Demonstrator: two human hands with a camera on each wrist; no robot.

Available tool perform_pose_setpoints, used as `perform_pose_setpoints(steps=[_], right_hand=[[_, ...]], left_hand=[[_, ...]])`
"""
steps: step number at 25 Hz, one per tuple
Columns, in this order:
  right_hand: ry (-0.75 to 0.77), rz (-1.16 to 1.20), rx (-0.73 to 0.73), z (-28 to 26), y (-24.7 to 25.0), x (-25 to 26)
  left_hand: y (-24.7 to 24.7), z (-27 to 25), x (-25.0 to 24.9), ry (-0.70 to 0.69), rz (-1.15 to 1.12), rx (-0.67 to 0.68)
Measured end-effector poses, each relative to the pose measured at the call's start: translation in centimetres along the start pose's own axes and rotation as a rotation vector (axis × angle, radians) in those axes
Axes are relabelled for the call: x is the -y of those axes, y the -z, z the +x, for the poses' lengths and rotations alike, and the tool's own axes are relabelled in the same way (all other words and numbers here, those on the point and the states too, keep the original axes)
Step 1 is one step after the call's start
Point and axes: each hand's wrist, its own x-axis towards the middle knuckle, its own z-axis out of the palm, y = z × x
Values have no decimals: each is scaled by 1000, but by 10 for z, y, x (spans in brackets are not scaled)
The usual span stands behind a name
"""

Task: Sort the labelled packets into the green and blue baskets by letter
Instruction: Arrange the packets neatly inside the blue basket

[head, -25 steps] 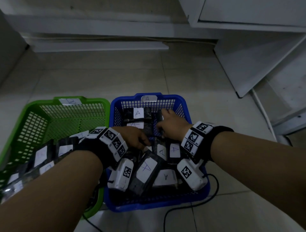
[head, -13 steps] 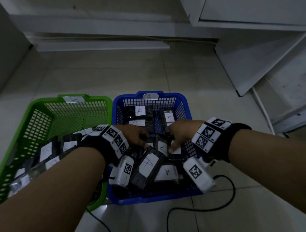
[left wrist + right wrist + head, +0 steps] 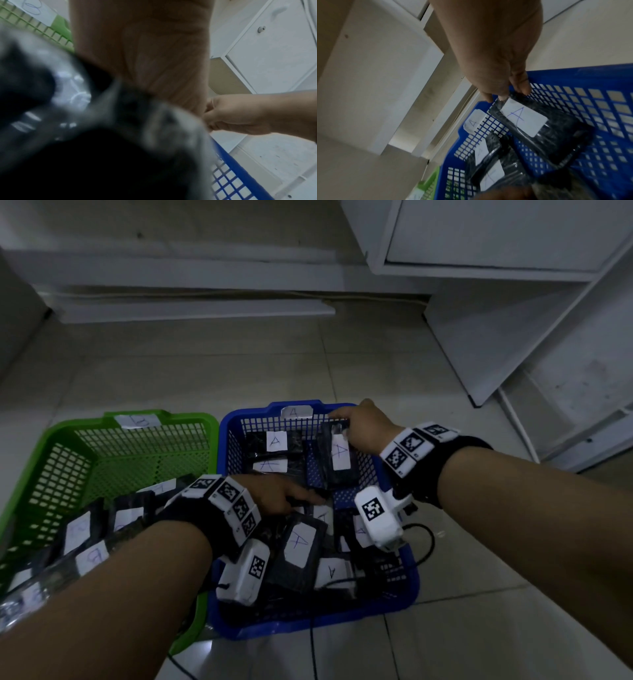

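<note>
The green basket (image 3: 191,418), tagged B, holds several black packets with B labels (image 3: 77,531). Right of it, the blue basket (image 3: 226,436), tagged A, holds several black A packets (image 3: 297,542). My right hand (image 3: 356,424) pinches the top edge of one A packet (image 3: 337,462) at the basket's far right corner; the packet leans against the mesh wall. The right wrist view shows thumb and fingers (image 3: 521,89) closed on that packet (image 3: 556,135). My left hand (image 3: 284,498) lies on the packets mid-basket with fingers stretched out. A blurred packet (image 3: 85,135) hides its fingertips in the left wrist view.
Both baskets stand side by side on a pale tiled floor (image 3: 205,364). A black cable (image 3: 428,542) runs past the blue basket's right side. A white cabinet (image 3: 513,234) and a leaning white board (image 3: 496,347) stand at the far right.
My right hand has carried an A packet from the basket's middle to its far right corner. The left hand stays on the packets mid-basket.
</note>
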Motion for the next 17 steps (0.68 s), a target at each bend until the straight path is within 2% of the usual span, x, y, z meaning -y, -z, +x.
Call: perform_pose_setpoints(steps=[3, 6, 10, 12, 14, 15, 17], right_hand=[[37, -7, -56, 2, -23, 2], [157, -222, 114, -10, -43, 3], [235, -300, 74, -14, -32, 8], [313, -289, 275, -17, -28, 13], [302, -245, 481, -24, -29, 18], [298, -245, 499, -26, -28, 19], [287, -218, 437, -24, -20, 22]], left_hand=[[-2, 5, 6, -3, 3, 25], [1, 3, 2, -47, 46, 24], [6, -6, 3, -75, -39, 3], [8, -11, 6, -81, -103, -8], [10, -16, 8, -96, -143, -21], [11, -20, 8, -98, -153, -67], [17, -25, 14, -23, -89, -326]])
